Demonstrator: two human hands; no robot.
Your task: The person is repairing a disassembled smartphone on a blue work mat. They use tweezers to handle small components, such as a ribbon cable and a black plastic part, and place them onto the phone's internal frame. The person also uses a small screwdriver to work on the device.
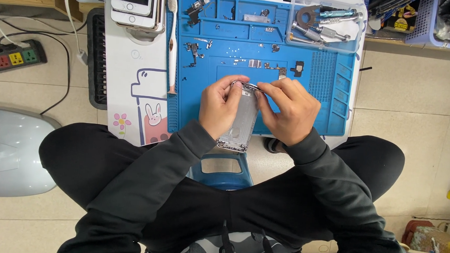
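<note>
- Head view: our left hand (219,111) is wrapped around the left edge of a silver phone shell (239,126), and our right hand (287,112) pinches its top right corner with thumb and fingertips; both are grasping the shell, neither is free
- The shell is lifted over the near edge of the blue work mat (329,91), with its lower end hanging past the table above our lap; if either grip loosens, we judge it could drop between our knees to the tiled floor
- Our fingers press at the top rim, where something thin and dark shows; we cannot tell what it is, but too much force there could bend it or the rim
- Small loose phone parts (261,66) lie on the mat just beyond our knuckles; a sleeve or a slipping hand could scatter them
- A toothbrush (172,41) lies along the mat's left edge and a stack of phones (136,6) sits near the table corner, where a careless elbow could knock them
</note>
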